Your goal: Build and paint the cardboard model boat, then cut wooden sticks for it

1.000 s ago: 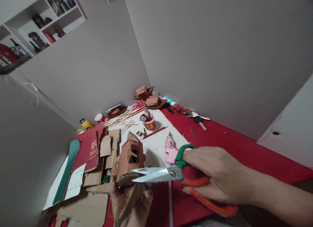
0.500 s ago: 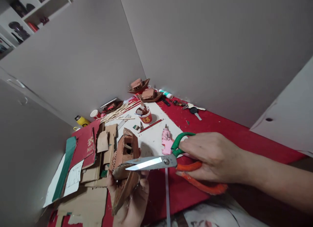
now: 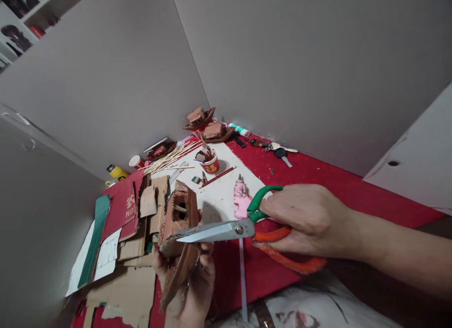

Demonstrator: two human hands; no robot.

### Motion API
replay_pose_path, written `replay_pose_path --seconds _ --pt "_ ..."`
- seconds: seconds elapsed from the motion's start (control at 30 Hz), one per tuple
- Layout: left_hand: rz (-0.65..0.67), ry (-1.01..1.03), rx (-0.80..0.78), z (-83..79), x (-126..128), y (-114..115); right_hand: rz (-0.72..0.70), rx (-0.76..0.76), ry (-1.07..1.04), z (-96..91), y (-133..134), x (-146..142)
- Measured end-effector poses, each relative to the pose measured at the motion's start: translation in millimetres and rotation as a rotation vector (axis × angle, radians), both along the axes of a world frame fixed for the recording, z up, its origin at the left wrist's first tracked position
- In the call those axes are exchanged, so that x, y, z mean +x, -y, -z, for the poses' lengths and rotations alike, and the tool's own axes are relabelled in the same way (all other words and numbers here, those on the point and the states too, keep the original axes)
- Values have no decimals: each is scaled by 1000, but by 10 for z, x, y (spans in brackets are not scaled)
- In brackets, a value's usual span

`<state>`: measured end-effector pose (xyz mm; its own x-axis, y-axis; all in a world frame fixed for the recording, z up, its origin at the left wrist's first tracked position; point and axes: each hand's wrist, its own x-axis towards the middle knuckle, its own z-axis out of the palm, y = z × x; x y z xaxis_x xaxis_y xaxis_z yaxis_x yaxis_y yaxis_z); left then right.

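Note:
My left hand (image 3: 197, 290) is wrapped round a brown cardboard model boat (image 3: 181, 215) with a roofed cabin and a window, held tilted over the table's front. Scissors (image 3: 219, 231) with one green and one orange handle are in my right hand (image 3: 310, 220), its fingers through the loops. The blades lie almost together and point left, their tips over the edge of the boat's hull. Whether the tips touch the cardboard, I cannot tell. Just behind the scissors lies a pink glue gun (image 3: 241, 198), with a pale glue stick (image 3: 242, 281) stretching toward the front edge.
Cardboard sheets (image 3: 120, 290) and a red printed piece (image 3: 122, 205) cover the left side. Behind stand a red cup (image 3: 211, 166), thin wooden sticks (image 3: 173, 157) and two more model boats (image 3: 215, 131). A pencil (image 3: 219, 176) and keys (image 3: 281, 153) lie on the red table (image 3: 325, 187).
The scissor blades have closed further, their tips shifting slightly left and up along the boat's edge. The whole view has tilted a little. Both hands keep their hold.

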<state>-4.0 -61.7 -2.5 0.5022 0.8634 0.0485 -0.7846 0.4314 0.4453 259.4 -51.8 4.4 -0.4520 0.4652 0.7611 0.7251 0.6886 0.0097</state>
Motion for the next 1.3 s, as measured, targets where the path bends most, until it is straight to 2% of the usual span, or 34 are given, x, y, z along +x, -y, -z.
replay_pose_path --seconds 0.3,0.6,0.93,1.1,1.3 --pt "-2 -2 -55 -24 19 7 -19 30 2 14 -4 1" --pt "45 -93 -55 -87 -6 -3 -43 20 -27 117 -18 22" --pt "16 -49 -153 -71 3 28 -60 -155 -67 93 15 -43" --pt "6 -53 -132 -74 1 6 -15 -114 -43 64 6 -41" --pt "41 -42 -113 -178 83 12 52 -15 -44 109 -13 -30"
